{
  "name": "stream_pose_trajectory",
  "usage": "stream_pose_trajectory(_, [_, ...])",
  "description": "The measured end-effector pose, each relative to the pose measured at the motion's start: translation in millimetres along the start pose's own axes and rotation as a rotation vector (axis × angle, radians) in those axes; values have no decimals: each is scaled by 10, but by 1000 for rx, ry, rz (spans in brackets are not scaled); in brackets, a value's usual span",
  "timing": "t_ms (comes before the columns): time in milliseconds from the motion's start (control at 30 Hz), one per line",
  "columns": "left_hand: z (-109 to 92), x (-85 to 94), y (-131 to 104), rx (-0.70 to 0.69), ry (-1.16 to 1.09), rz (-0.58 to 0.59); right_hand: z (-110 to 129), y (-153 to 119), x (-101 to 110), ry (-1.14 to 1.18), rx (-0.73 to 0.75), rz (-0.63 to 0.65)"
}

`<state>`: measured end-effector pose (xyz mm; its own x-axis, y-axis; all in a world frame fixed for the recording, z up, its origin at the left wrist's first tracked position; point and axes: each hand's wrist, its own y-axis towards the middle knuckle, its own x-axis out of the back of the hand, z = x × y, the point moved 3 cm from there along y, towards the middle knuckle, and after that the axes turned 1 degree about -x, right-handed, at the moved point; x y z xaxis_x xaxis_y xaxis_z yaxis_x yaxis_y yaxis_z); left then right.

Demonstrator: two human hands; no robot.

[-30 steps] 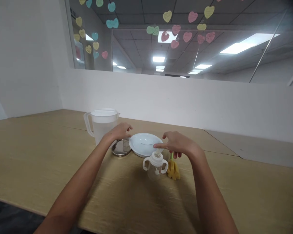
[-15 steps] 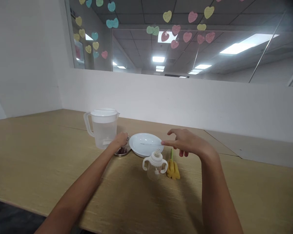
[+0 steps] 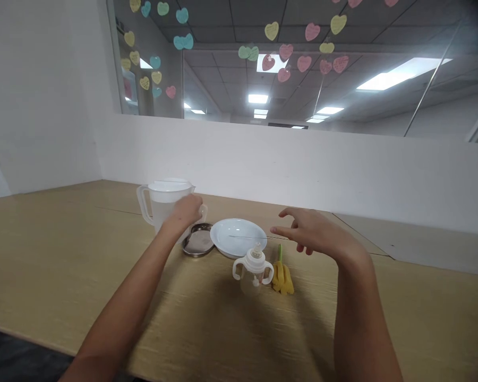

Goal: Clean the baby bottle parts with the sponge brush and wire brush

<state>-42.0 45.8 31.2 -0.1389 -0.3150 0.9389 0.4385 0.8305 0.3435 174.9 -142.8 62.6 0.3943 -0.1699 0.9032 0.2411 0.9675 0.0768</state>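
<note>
My left hand is closed around the top of a clear handled cup, in front of the lidded plastic pitcher; most of the cup is hidden. Just below it lies a round metal tray. My right hand hovers, thumb and fingers apart and nothing in them, to the right of a white bowl. A baby bottle with two white handles stands in front of the bowl. Beside it lies a yellow banana-like toy with a green stem.
A thin dark line crosses the bowl; I cannot tell what it is. The wooden table meets a white wall at the back. Above that is a window with heart-shaped notes. The table's front edge shows at lower left.
My left hand has moved up and left with the clear cup, off the metal tray, which now shows more fully. My right hand has shifted slightly right, away from the bowl.
</note>
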Motion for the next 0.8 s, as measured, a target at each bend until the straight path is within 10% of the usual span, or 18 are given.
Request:
stream_pose_trajectory(100, [-195, 409, -239, -194, -324, -118, 52, -37, 30, 3, 112, -53])
stream_pose_trajectory(233, [-633, 598, -534, -461, -768, 82, 127, -2, -16, 87, 302, -23])
stream_pose_trajectory(400, [-960, 462, -582, -604, -908, 205, 143, 148, -141, 95, 454, 93])
stream_pose_trajectory(800, [-1043, 188, -488, -580, -828, 334, 105, 338, -330, -53, 437, 262])
